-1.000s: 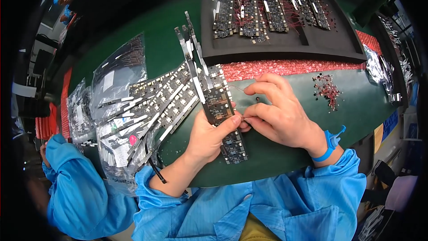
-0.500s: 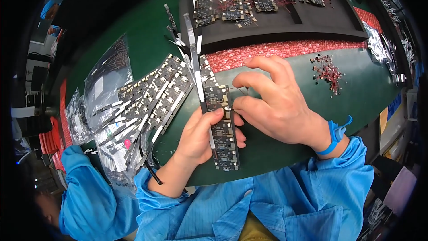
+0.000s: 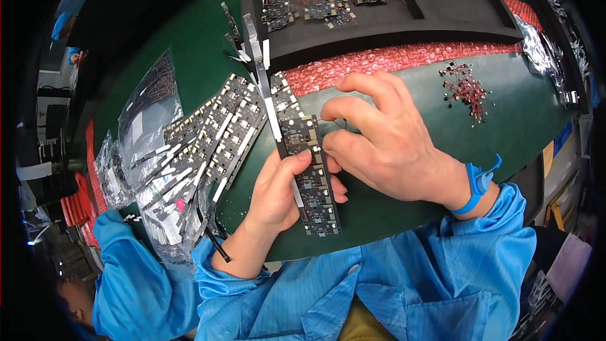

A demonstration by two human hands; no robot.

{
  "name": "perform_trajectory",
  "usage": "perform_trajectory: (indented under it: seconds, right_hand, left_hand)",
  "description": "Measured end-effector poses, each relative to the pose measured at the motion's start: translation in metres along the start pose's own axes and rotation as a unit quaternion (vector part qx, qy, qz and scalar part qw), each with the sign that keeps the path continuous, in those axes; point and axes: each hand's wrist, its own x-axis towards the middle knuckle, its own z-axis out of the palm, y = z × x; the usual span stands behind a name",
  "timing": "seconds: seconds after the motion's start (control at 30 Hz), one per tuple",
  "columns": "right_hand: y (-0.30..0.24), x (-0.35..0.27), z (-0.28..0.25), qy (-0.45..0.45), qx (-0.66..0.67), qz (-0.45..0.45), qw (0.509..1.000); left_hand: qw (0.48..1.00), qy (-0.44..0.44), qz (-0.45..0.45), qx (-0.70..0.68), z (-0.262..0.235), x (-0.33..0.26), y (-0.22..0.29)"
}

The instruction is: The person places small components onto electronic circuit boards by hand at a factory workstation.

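Note:
My left hand (image 3: 281, 189) grips a long dark strip of small circuit boards (image 3: 308, 170), thumb across its face, holding it above the green table (image 3: 517, 120). My right hand (image 3: 385, 136) rests against the strip's right edge near its upper part, with fingertips pinched together on something too small to make out. A blue wrist strap (image 3: 480, 180) sits on my right wrist. Both sleeves are blue.
A pile of more board strips (image 3: 214, 132) lies left of my hands, with clear bags (image 3: 148, 113) beyond. A black tray (image 3: 442, 19) holding boards with red wires stands at the back, pink bubble wrap (image 3: 404, 57) before it. Loose small red-wired parts (image 3: 464, 88) lie right. Another person's blue sleeve (image 3: 132, 278) shows lower left.
The view has moved closer over my hands. The strip now lies more upright in my left hand, and my right fingers have shifted up along its edge.

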Motion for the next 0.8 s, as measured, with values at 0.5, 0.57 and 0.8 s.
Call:
perform_trajectory:
  seconds: [0.5,0.57,0.8]
  right_hand:
    - [0.0001,-0.0015,0.0029,0.004,0.037,0.030,0.999]
    - [0.0009,-0.0014,0.0061,0.039,0.035,0.038,0.998]
    - [0.0006,-0.0022,0.0067,0.048,0.037,0.045,0.997]
  left_hand:
    - [0.998,0.026,0.026,0.042,0.0043,0.0008,-0.0011]
    - [0.999,0.021,0.023,0.043,0.0028,0.0013,-0.0019]
    - [0.998,0.018,0.038,0.053,0.0042,0.0011,-0.0019]
